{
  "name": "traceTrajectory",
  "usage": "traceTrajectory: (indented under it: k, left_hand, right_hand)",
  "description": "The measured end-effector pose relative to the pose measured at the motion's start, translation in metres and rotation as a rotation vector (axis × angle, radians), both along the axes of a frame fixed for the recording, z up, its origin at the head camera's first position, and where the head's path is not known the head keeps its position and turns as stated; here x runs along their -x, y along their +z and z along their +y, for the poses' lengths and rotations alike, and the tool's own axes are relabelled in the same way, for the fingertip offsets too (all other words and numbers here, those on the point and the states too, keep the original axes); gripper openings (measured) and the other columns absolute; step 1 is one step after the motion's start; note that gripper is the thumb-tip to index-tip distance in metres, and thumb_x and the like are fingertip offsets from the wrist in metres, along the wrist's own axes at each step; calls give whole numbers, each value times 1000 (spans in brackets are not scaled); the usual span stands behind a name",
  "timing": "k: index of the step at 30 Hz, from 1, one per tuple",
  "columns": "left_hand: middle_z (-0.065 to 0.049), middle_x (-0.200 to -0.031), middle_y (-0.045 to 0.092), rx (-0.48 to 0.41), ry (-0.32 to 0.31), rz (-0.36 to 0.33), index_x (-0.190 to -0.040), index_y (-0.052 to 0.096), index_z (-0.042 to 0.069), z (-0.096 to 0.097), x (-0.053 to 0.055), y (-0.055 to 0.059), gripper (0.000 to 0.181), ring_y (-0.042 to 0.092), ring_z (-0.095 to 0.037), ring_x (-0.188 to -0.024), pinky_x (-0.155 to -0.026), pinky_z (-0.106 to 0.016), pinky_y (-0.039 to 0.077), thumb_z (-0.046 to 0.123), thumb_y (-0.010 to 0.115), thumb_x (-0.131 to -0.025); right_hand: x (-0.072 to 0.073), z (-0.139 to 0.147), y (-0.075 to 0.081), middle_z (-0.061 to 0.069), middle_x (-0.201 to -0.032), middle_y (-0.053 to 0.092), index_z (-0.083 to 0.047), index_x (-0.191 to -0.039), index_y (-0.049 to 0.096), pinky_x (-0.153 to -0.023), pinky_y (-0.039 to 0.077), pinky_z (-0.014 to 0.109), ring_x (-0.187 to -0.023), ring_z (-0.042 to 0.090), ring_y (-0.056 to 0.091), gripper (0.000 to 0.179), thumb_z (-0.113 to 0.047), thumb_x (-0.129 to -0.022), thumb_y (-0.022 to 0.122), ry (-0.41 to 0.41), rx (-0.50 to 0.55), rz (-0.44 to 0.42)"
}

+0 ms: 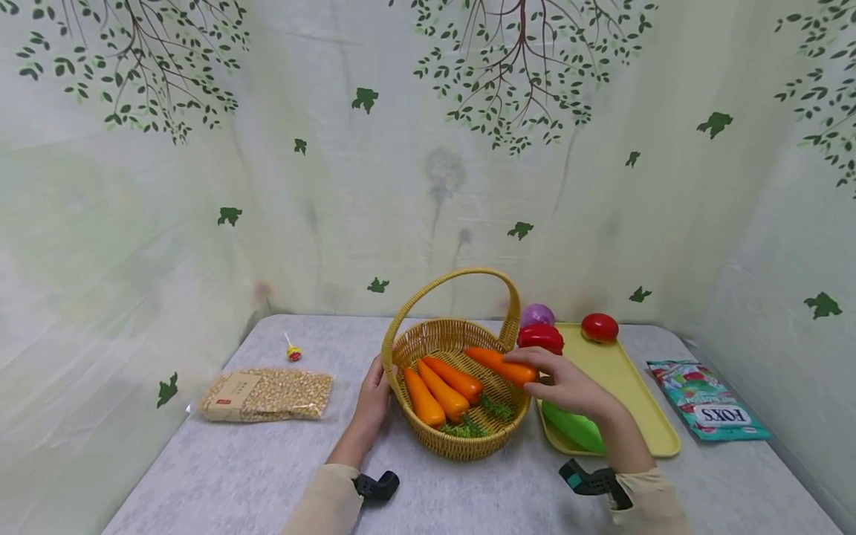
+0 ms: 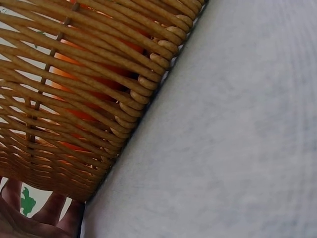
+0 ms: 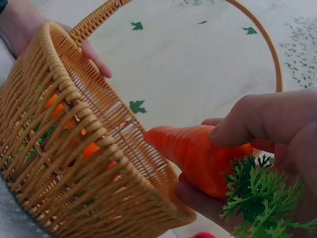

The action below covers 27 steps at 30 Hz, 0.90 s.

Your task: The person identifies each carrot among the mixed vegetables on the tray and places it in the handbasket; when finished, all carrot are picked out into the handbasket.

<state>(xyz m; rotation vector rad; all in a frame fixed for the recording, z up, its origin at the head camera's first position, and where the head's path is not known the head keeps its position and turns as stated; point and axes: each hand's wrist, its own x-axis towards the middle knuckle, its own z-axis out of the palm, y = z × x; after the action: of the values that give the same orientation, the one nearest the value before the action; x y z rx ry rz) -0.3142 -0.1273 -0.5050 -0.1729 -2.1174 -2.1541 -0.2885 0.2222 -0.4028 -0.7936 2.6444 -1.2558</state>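
Observation:
A woven basket with a tall arched handle stands at the table's middle, holding several orange carrots with green tops. My right hand pinches another carrot over the basket's right rim. Its narrow end points into the basket, while the leafy green top hangs by the palm in the right wrist view. Against the basket's left outer wall rests my left hand, fingers fairly straight. In the left wrist view its fingers touch the wicker wall; their tips are partly hidden.
Right of the basket lies a yellow tray with a green vegetable, a red pepper and a tomato; a purple ball-shaped item is behind. A FOX'S bag lies far right. Left are a grain bag and lollipop.

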Motion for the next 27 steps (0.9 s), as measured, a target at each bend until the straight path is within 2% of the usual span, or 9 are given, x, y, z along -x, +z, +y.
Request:
traceTrajectory:
  k: [9, 18, 27]
  left_hand:
    - [-4, -156, 45, -2, 5, -10, -151, 42, 23, 0, -1, 1, 45, 40, -23, -143, -112, -39, 35, 29, 46, -106]
    - [-4, -157, 44, -19, 4, -13, -152, 41, 22, -1, 1, 0, 46, 36, -24, -147, -120, -49, 27, 28, 46, -106]
    - [-3, -157, 43, -30, -2, -20, -152, 41, 21, 0, 1, 2, 47, 37, -23, -147, -120, -48, 29, 29, 47, -106]
  right_hand:
    - [10, -18, -5, 5, -138, 58, -26, -135, 61, -101, 51, 53, -127, 30, 51, 43, -19, -94, 66, -14, -41, 1]
    - [23, -34, -6, 4, -132, 63, -21, -131, 65, -102, 51, 49, -119, 25, 56, 40, -19, -92, 71, -42, -134, 43]
    - [40, -51, -11, 10, -128, 62, -16, -125, 67, -103, 48, 50, -115, 27, 55, 35, -17, -90, 72, -43, -175, 66]
